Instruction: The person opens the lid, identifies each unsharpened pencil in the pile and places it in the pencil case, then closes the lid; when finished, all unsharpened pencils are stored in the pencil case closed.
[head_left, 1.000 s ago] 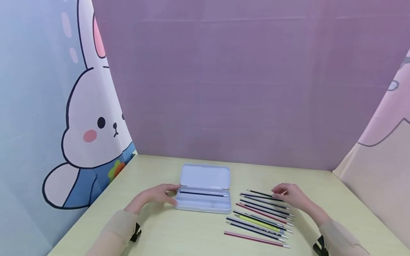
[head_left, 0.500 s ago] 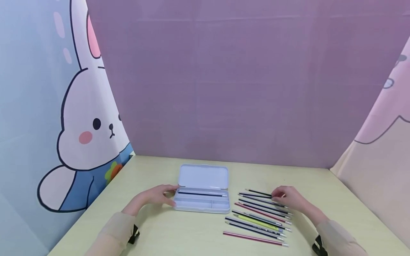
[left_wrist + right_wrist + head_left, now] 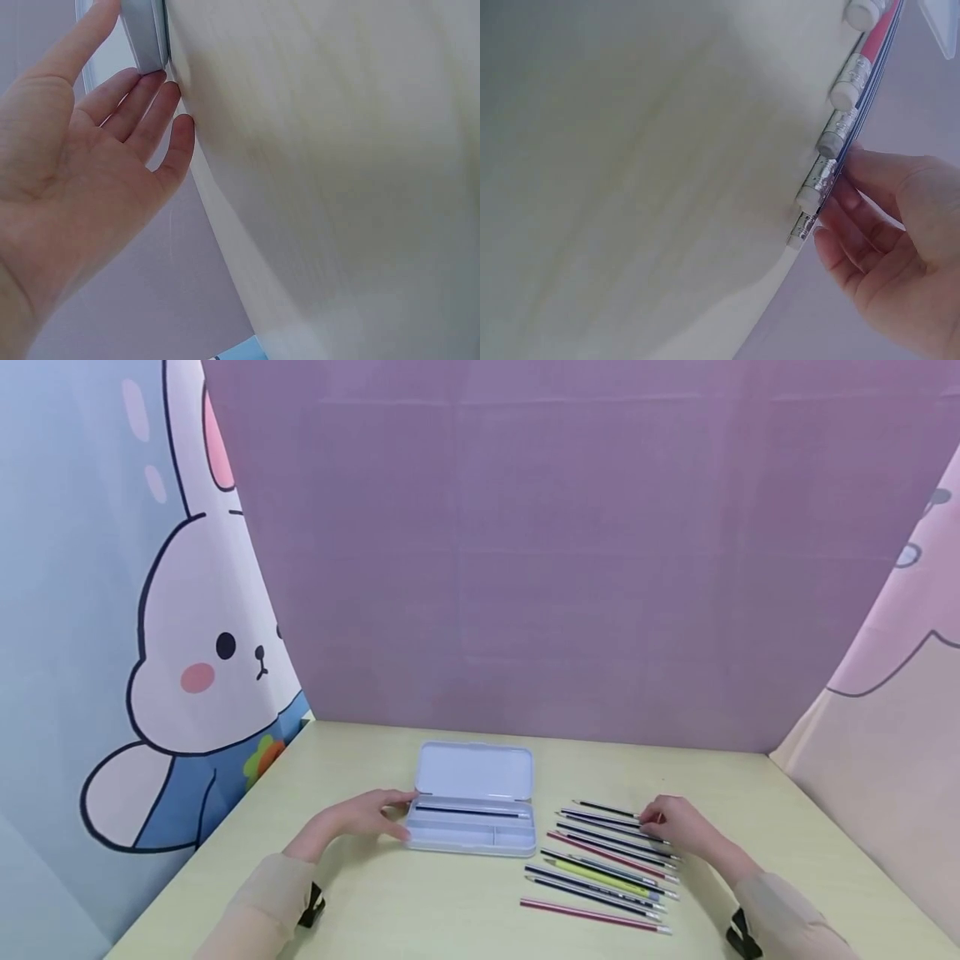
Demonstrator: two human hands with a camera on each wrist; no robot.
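An open white pencil case [image 3: 471, 838] lies on the table, its lid [image 3: 475, 770] folded back. One dark pencil [image 3: 472, 812] lies in its long rear compartment. My left hand [image 3: 369, 815] touches the case's left end, thumb toward the front corner and fingers toward the back. To the right, several pencils lie side by side, erasers to the right. My right hand [image 3: 684, 827] is at the rearmost ones, thumb and fingers pinching a dark pencil [image 3: 606, 808] near its eraser end. In the right wrist view the thumb and curled fingers meet beside the eraser ends [image 3: 810, 196].
Nearer in the row are a yellow-green pencil [image 3: 596, 875] and a red pencil [image 3: 611, 852]. Another red pencil [image 3: 592, 917] lies apart at the front. Behind the pale wooden table [image 3: 420, 910] hangs a purple cloth [image 3: 525, 568], with printed cloths at both sides.
The head view has shifted slightly. My left hand stays at the case's end, and my right hand's fingers stay at the rearmost pencils with hardly any movement.
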